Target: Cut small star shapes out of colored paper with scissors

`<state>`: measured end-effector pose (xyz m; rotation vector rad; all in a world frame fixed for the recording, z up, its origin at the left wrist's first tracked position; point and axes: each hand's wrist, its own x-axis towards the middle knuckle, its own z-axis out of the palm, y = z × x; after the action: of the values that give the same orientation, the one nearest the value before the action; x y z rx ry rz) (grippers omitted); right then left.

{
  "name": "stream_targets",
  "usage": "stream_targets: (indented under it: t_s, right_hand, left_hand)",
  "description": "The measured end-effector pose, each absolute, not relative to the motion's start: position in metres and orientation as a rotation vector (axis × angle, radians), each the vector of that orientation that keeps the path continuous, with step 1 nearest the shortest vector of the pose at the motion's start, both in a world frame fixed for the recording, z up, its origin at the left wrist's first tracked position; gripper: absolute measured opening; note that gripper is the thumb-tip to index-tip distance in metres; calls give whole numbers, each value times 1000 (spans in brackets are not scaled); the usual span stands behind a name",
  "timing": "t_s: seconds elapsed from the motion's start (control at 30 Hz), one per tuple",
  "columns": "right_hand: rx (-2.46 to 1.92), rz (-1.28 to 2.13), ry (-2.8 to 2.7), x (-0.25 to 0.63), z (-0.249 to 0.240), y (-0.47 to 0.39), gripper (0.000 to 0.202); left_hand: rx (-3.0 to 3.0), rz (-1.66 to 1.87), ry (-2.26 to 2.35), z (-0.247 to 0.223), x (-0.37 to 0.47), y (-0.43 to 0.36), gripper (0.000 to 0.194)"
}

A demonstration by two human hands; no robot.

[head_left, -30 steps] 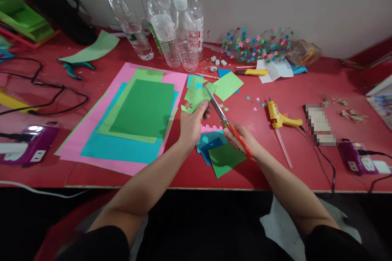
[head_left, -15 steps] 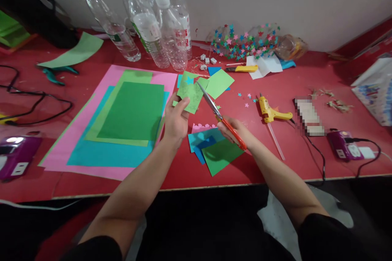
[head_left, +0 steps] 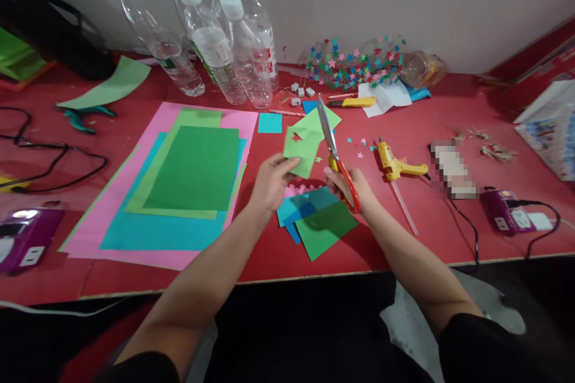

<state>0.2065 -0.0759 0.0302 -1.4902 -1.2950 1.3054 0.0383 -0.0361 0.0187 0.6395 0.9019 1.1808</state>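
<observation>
Between its thumb and fingers, my left hand [head_left: 272, 182] holds a light green paper piece [head_left: 305, 152] that has a star-shaped hole near its upper left. My right hand [head_left: 354, 187] grips the scissors [head_left: 344, 176] by their red and yellow handle. Their blades point up and away, just right of the held piece, and look closed. Behind it lies another light green piece [head_left: 330, 119], with a cyan square [head_left: 270, 122] to the left. Nearer the table edge are a dark green piece [head_left: 326, 230] and blue pieces [head_left: 296, 215], with a pink scalloped strip partly covered.
Large coloured sheets [head_left: 193, 173] are stacked at left. Clear bottles [head_left: 224, 54] stand at the back beside a star-covered bottle [head_left: 354, 66]. A yellow cutter [head_left: 359, 102], glue gun [head_left: 398, 164], pixelated object [head_left: 454, 170] and purple power block [head_left: 507, 209] are at right.
The held green piece has moved right and toward me, now showing a star-shaped hole. The cyan square is now uncovered. The scissors have swung more upright.
</observation>
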Motion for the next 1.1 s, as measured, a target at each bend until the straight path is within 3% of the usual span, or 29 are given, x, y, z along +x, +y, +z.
stream_targets:
  t_s: [0.2,0.23,0.3,0.37,0.57,1.0,1.1]
  right_hand:
    - [-1425,1224,-1125,208,25,-76,27]
    - [-1411,1216,-1089,210,25,-75,24]
    - [-1370,1227,-981,214,24,-73,21]
    - [-1322,1251,-920,218,23,-70,21]
    - [-1254,1285,-907,222,22,-63,24]
    - [-1300,1333,-859,221,13,-62,22]
    - [-1293,1317,-832,220,15,-63,23]
  left_hand:
    - [757,845,848,14,50,-54,27]
    - [716,853,786,17,47,-51,32]
    - [571,865,573,24,39,-44,59]
    - [477,932,470,31,32,-37,69]
    - [496,986,447,32,27,-32,60]
    - [519,985,467,31,28,-33,72]
    - [534,984,407,29,26,-33,64]
